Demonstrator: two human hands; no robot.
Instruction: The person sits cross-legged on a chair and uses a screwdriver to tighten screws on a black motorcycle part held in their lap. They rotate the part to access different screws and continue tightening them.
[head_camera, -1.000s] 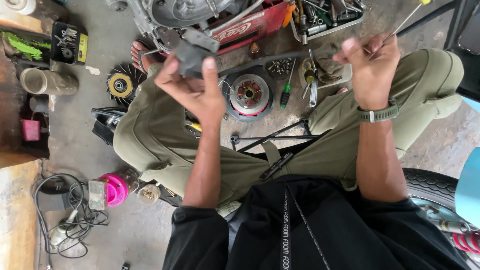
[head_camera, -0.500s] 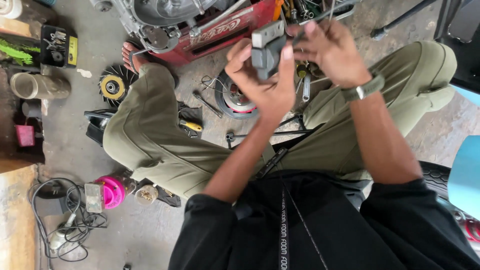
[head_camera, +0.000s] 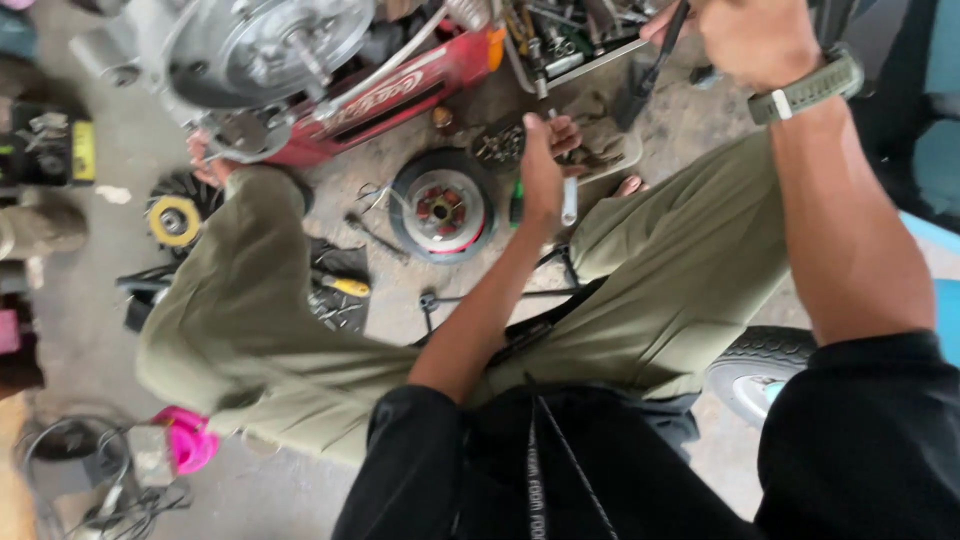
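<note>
My left hand (head_camera: 543, 165) reaches down to the floor between my knees. Its fingers are curled over a small tray of dark metal bits (head_camera: 600, 150), and what they hold is hidden. Just beside it lie a silver socket tool (head_camera: 569, 202) and a green-handled screwdriver (head_camera: 515, 203). My right hand (head_camera: 752, 38), with a green watch (head_camera: 808, 88) on the wrist, is raised at the top right. It grips a long dark tool (head_camera: 660, 55) that points down toward the tray.
A grey engine (head_camera: 268, 48) on a red frame (head_camera: 395, 92) stands ahead. A round clutch disc (head_camera: 440, 210), a black fan wheel with a yellow centre (head_camera: 175, 220), a tool tray (head_camera: 575, 45), a yellow-handled tool (head_camera: 347, 287), a tyre (head_camera: 755, 375) and a pink object (head_camera: 188, 442) lie around my legs.
My hands have parted. The left one dropped to the floor and the grey part it held is out of sight. The right one rose to the upper right with a dark tool.
</note>
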